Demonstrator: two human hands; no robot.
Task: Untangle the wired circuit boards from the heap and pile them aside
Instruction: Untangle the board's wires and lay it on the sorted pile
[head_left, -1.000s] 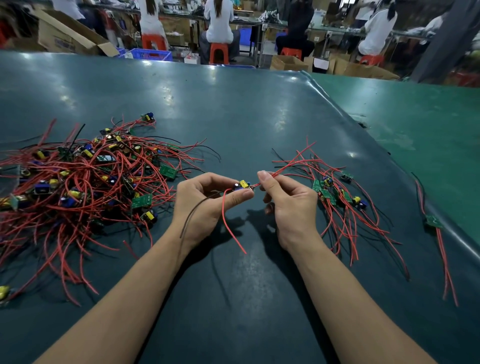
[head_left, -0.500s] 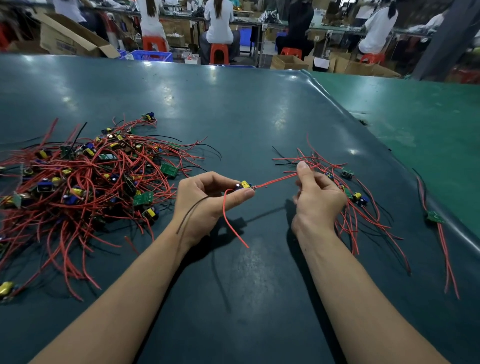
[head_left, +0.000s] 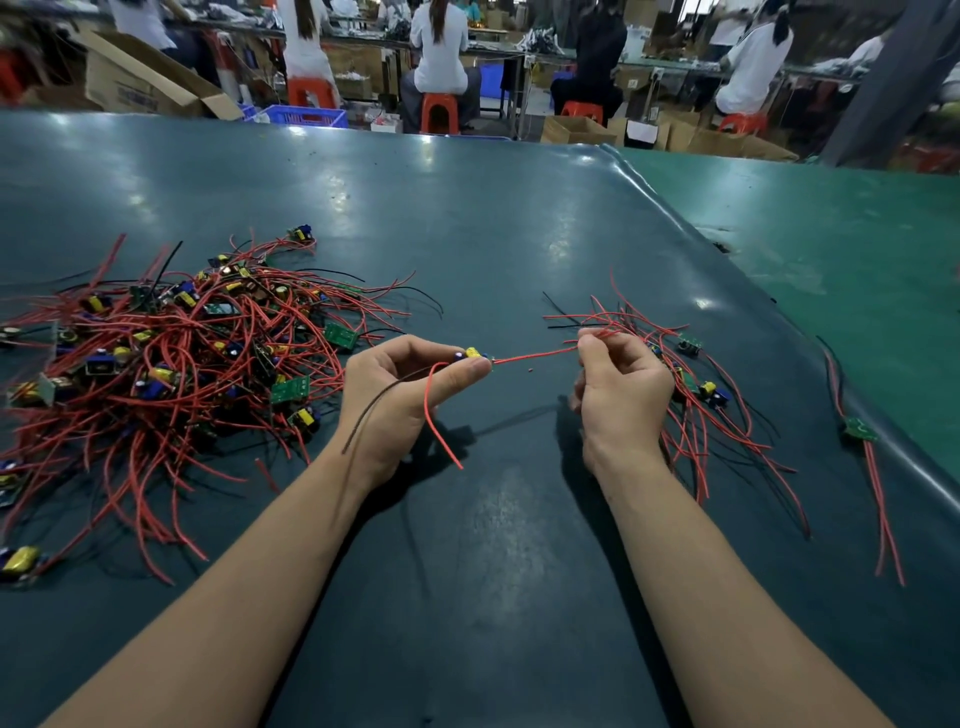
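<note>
Between both hands – left hand (head_left: 400, 400) pinching board (head_left: 474, 354), right hand (head_left: 621, 395) pulling red wire (head_left: 535, 355) sideways

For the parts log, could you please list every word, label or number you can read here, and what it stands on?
No text can be read.
Cardboard box: dark print on its side, too blurred to read.
Green circuit boards in the heap: any markings are too small to read.
Board in the left hand: no readable marking.

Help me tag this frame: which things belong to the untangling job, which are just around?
Job: tangled heap; held board; its red wire; left hand; right hand; sorted pile.
Around: cardboard box; blue crate; red stools.
</note>
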